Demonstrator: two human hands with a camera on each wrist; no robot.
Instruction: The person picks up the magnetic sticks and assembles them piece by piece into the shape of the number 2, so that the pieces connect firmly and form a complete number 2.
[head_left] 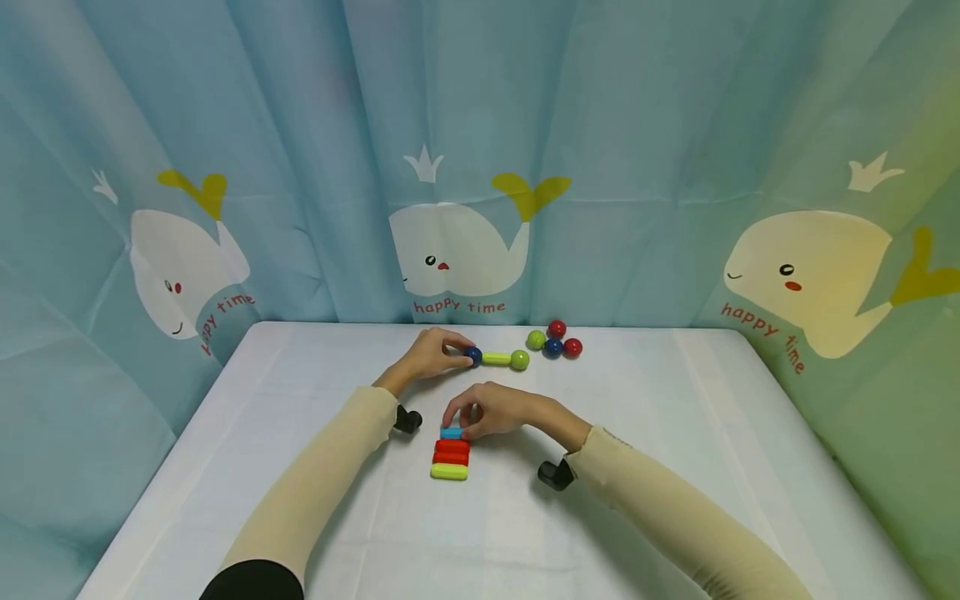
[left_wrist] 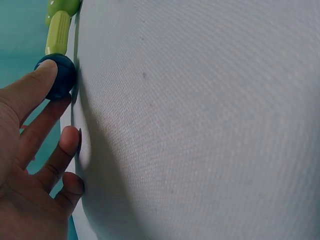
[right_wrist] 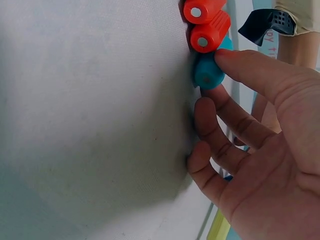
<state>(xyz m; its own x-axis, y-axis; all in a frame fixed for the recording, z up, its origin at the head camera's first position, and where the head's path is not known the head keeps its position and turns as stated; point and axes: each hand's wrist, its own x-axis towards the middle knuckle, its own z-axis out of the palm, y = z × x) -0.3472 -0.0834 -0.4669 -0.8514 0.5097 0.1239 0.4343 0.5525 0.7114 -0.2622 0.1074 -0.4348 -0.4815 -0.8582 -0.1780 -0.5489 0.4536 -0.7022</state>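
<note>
Near the head view's centre, the left hand (head_left: 431, 354) pinches a navy ball (head_left: 475, 357) on a lime rod (head_left: 496, 359); just below, the right hand (head_left: 497, 409) pinches a light-blue rod (head_left: 452, 433) beside red rods (head_left: 452, 452).

Ball-rod (head_left: 496, 359) bhnd bar row (head_left: 452, 458), L of balls (head_left: 553, 347)

**Whale curtain (head_left: 637, 125) behind a white table (head_left: 660, 400)**

So the curtain's light blue, hangs in folds and goes greenish on the right. It's got three white whales (head_left: 465, 250) with mustard tails (head_left: 197, 190), a small white crown (head_left: 425, 167) above each and red "happy time" lettering (head_left: 459, 307) close by. Left one's kinda tilted, lol. Table's far corners look rounded.
</note>
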